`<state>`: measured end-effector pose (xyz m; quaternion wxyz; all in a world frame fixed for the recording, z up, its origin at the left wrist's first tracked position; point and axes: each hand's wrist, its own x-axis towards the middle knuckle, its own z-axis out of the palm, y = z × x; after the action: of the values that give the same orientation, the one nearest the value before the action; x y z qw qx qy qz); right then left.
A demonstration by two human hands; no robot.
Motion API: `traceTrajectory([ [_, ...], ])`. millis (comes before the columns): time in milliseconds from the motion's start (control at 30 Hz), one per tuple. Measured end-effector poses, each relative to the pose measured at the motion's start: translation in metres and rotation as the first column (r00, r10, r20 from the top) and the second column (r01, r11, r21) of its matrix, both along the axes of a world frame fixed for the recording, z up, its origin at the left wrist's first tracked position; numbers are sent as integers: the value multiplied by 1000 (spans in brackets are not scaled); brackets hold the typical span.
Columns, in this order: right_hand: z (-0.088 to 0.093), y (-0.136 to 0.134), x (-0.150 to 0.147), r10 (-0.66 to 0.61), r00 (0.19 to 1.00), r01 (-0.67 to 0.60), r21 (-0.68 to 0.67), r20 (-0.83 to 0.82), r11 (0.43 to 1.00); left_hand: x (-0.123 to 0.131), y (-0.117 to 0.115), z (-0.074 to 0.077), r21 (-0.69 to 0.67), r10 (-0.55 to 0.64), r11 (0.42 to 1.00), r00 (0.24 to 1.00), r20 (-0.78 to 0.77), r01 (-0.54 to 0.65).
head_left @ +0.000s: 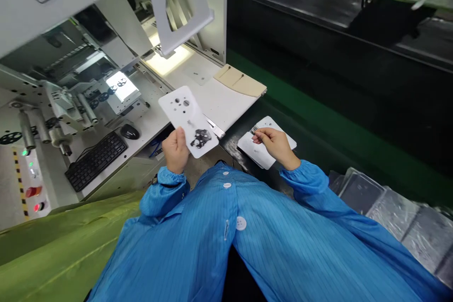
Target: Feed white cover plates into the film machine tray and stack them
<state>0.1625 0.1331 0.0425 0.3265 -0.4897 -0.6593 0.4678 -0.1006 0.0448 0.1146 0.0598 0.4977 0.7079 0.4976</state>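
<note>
White card (184,114), where is it?

Left hand (176,150), out in front of the blue smock (212,236), near the end of the white worktop (212,96). Tilted, rounded corners, dark round spots at the far end, black lacy patch (200,138) at the near end.

Left grip?

Pinching the card by its side edge: thumb on the face, the other fingers mostly hidden.

Right hand (275,144)?

Over the card stack (255,149), fingers bent, tips drawn close together. Small striped piece (255,129) right at the fingertips. Can't tell if it's pinched or just lying there; too small.

Stack neat?

No, cards fanned unevenly. More dark marks on the far one. It's on a dark surface (244,127), right of the worktop.

Anything else on the worktop? Quick.

Beige plate (240,82) at the far corner, lit panel (170,59) farther back. Left of the card: black mouse (130,131) just beside the black keyboard (95,160), in front of machine rollers (26,130).

Far right?

Clear plastic packs (392,210) in a row, beyond the right sleeve (306,181). Red and green lights low on the left.
</note>
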Motion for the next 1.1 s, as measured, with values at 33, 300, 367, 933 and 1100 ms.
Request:
traceTrajectory([
  [33, -20, -3, 8, -1, 983, -4, 28, 181, 1000, -4, -4, -7, -31, 24, 999, 1000, 11, -24],
  [300, -110, -55, 21, 50, 737, -175, 118, 674, 977, -4, -26, -36, -219, 28, 976, 997, 69, -13],
  [367, -116, -59, 22, 64, 673, -217, 114, 736, 969, -1, -26, -36, -239, 4, 971, 997, 74, 14],
  [933, -6, 42, -37, -272, 761, -139, 558, 589, 818, -10, -24, -51, -320, -16, 945, 987, 158, 66],
  [1100, -15, 89, -109, -135, 681, -279, 426, 719, 860, -19, -27, -57, -325, 23, 944, 978, 208, 47],
])
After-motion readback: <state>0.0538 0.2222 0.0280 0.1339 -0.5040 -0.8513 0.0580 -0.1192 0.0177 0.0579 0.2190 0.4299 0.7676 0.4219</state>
